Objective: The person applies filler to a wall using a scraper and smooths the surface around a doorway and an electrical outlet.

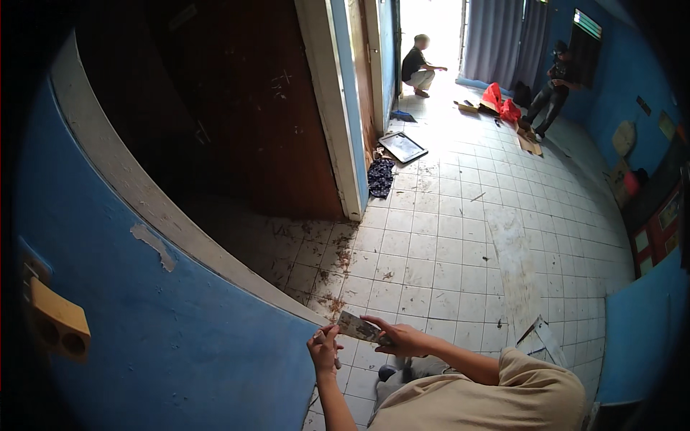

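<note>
Low in the middle of the head view, both my hands are together beside the end of the blue wall. My right hand is closed around a wide, flat metal scraper; dark residue marks its blade. My left hand is closed at the free end of the blade, its fingertips at the blade's edge. Something slim and pale shows between the left fingers, too small to name. The scraper's handle is mostly hidden by my right hand.
A doorway trim borders the blue wall at left, with a yellow socket box. Brown debris litters the tiles. Farther off lie a framed panel and dark cloth. One person crouches; another stands near red bags.
</note>
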{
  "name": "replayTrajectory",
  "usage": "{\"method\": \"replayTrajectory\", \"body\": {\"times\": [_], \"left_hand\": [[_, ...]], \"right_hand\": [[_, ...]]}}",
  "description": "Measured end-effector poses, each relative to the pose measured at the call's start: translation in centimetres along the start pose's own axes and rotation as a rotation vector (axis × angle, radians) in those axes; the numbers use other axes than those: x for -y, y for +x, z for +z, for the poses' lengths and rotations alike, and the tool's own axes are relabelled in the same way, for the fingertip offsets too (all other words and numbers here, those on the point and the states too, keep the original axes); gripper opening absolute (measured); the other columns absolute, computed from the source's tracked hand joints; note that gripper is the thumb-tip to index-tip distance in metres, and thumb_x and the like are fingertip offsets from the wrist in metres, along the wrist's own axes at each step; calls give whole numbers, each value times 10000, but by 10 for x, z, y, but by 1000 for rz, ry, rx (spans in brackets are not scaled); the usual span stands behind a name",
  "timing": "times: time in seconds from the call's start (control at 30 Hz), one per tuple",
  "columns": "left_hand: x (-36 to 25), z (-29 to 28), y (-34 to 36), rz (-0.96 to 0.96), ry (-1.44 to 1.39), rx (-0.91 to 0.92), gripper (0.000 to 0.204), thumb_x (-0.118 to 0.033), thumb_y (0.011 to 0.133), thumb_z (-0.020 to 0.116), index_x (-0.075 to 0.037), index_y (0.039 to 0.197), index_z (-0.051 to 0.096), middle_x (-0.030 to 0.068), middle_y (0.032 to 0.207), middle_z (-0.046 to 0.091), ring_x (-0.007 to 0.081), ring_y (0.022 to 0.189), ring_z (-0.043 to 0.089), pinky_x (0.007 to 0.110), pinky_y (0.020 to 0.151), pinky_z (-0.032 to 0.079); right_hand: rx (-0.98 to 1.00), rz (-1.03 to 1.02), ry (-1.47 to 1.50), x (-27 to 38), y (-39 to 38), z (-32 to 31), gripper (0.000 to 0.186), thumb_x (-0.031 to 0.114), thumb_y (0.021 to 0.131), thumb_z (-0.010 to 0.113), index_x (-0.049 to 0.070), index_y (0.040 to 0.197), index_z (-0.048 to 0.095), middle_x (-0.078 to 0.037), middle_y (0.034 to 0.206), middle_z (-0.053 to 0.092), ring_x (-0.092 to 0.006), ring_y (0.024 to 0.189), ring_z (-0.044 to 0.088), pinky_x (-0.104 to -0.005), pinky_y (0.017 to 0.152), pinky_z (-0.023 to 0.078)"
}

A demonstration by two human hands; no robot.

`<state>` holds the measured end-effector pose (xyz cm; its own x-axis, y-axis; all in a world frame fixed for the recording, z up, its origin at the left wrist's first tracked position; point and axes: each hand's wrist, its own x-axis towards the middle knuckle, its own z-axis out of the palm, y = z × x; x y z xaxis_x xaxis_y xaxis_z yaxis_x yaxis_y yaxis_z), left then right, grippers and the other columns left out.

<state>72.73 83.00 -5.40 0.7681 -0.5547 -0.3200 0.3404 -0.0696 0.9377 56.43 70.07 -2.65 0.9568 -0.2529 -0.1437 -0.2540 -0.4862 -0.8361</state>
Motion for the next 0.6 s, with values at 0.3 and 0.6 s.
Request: {"method": "replayTrajectory", "body": {"times": [0.3,0.6], "left_hand": [[-51,-24,10,91,-21,22,214,-227,844,624,-21,888,585,51,750,608,32,355,326,223,428,416],[-170,-42,31,403,34,-572,198,-206,816,617,-9,802,598,20,600,542,61,421,406,234,495,426]], "right_hand": [[214,25,250,53,56,-49,793,215,841,601,250,1440,83,-120,881,630,-266,642,624,-355,609,515],[311,-453,152,99,161,-70,740,208,867,556,181,1437,86,-195,965,625,-323,728,645,-399,659,512]]}}
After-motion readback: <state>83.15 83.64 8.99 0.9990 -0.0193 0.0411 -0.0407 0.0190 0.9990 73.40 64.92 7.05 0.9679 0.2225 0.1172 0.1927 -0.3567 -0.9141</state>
